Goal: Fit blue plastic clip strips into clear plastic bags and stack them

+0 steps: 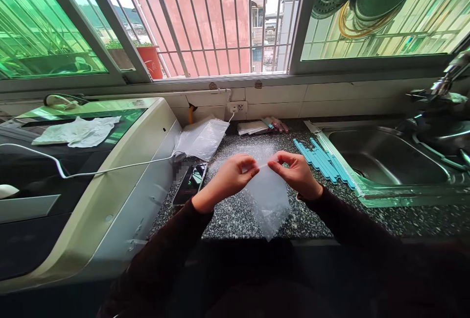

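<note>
A translucent plastic bag (267,200) hangs between my hands, its lower corner reaching towards the counter's front edge. My left hand (235,176) pinches the bag's top edge on one side. On the other side, my right hand (293,172) pinches the same edge between thumb and fingers. Behind the bag lies a clear, crinkled plastic sheet or bag (257,152) on the speckled counter. To the right of my right hand are several flat turquoise strips (323,161), loosely piled. A phone (191,183) rests to the left of my left hand.
White plastic bags (203,136) lie at the back left, beside a large pale appliance (147,161) with a cloth (79,132) on top. Small packets (253,127) sit by the wall under a socket (237,107). A steel sink (389,154) is at the right.
</note>
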A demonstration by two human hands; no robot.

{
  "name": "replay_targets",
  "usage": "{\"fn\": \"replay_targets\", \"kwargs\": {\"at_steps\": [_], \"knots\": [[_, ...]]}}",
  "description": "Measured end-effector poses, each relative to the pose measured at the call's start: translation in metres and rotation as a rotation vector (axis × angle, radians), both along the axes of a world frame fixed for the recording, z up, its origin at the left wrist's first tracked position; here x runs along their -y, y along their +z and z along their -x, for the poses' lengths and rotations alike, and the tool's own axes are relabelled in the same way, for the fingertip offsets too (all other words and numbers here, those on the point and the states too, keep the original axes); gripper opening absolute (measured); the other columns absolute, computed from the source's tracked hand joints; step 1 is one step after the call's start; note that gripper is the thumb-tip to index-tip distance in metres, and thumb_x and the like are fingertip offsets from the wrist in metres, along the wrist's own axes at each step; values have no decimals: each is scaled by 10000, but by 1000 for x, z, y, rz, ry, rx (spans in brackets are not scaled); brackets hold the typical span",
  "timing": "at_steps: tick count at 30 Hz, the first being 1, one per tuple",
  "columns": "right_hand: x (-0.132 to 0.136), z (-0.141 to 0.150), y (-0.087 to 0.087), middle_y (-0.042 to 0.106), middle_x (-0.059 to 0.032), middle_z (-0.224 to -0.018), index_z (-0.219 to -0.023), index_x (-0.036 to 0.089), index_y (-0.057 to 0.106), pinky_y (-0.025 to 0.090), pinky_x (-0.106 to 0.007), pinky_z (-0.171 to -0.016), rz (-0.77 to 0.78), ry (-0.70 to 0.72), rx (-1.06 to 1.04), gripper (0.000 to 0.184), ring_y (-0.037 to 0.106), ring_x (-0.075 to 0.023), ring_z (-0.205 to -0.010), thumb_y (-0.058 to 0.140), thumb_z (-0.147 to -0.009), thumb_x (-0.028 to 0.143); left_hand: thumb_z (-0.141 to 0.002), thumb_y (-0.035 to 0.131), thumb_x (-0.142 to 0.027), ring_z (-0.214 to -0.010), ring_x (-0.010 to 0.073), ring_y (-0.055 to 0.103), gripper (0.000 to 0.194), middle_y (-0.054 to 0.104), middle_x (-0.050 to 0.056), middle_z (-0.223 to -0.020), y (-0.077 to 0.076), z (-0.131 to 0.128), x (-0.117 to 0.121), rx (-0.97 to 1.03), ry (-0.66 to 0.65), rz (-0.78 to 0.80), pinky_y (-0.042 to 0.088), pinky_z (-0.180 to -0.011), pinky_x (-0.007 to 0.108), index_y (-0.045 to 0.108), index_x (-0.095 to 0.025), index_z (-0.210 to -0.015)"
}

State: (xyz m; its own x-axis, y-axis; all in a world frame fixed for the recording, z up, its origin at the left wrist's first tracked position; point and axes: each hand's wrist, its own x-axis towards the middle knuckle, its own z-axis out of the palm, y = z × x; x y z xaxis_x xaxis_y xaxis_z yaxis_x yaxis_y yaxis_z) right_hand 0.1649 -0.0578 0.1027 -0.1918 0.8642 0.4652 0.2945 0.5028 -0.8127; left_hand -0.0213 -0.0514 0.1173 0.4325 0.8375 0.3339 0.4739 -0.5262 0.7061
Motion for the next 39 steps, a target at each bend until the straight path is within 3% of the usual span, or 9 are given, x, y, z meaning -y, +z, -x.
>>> {"fn": "replay_targets", "kwargs": {"at_steps": [2, 7, 10, 14, 20, 25, 32, 35, 39], "knots": [[0, 0, -1, 530, 8, -603, -594, 165, 556, 393, -241, -565, -10, -17, -32, 283, 467, -102, -590, 594, -767, 386, -744, 589, -289, -658, 126, 481, 176, 549, 7, -641, 0, 1, 0, 32, 4, 38, 390, -621, 249, 588, -152, -633], [-1, -3, -3, 549, 0, -647, -637, 169, 584, 393, -247, -565, 8, -64, -170, 278, 466, -106, -599, 604, -762, 417, -657, 681, -444, -637, 131, 542, 341, 623, 23, -696, -12, 5, -7, 314, -15, 358, 423, -579, 237, 643, -135, -797], [-5, -5, -6, 540, 4, -644, -647, 177, 589, 402, -252, -568, 29, -73, -247, 308, 461, -107, -592, 608, -749, 467, -622, 698, -489, -647, 148, 570, 367, 656, 35, -678, -22, 3, -9, 380, -88, 463, 450, -616, 262, 671, -135, -716], [-11, -10, -16, 590, -19, -724, -747, 183, 610, 440, -276, -634, 87, -22, -252, 393, 519, -133, -665, 625, -687, 571, -591, 727, -472, -609, 138, 570, 333, 671, 36, -625, -29, 0, -10, 478, 22, 385, 451, -628, 266, 685, -142, -614], [-1, -21, -50, 655, -56, -818, -795, 160, 652, 454, -311, -705, 262, 117, 15, 461, 581, -178, -777, 639, -651, 598, -605, 730, -424, -639, 130, 576, 263, 685, 25, -656, -22, 13, -12, 589, 140, 295, 446, -669, 261, 705, -165, -645], [16, -26, -75, 615, -14, -618, -618, 156, 623, 440, -271, -602, 295, 92, 79, 382, 539, -125, -597, 602, -729, 521, -612, 709, -445, -619, 123, 547, 283, 660, 15, -628, -24, 20, -18, 586, 212, 243, 427, -654, 263, 700, -163, -631], [25, -26, -91, 617, -13, -574, -605, 165, 621, 456, -265, -590, 273, 86, 101, 366, 551, -121, -567, 559, -781, 480, -630, 703, -410, -631, 123, 548, 244, 670, 15, -640, -32, 18, -19, 606, 249, 250, 422, -672, 261, 707, -166, -641], [22, -32, -87, 644, -31, -618, -636, 158, 641, 469, -280, -617, 298, 162, 159, 364, 576, -132, -599, 559, -780, 483, -617, 704, -436, -618, 123, 543, 272, 663, 14, -623, -34, 17, -17, 594, 251, 266, 422, -657, 261, 698, -165, -631], [9, -36, -54, 664, -48, -787, -869, 161, 655, 475, -292, -651, 207, 124, 132, 370, 585, -147, -701, 635, -713, 497, -582, 711, -495, -601, 125, 530, 344, 650, 21, -608, -35, 9, -14, 541, 198, 311, 418, -623, 260, 678, -154, -608]]}}
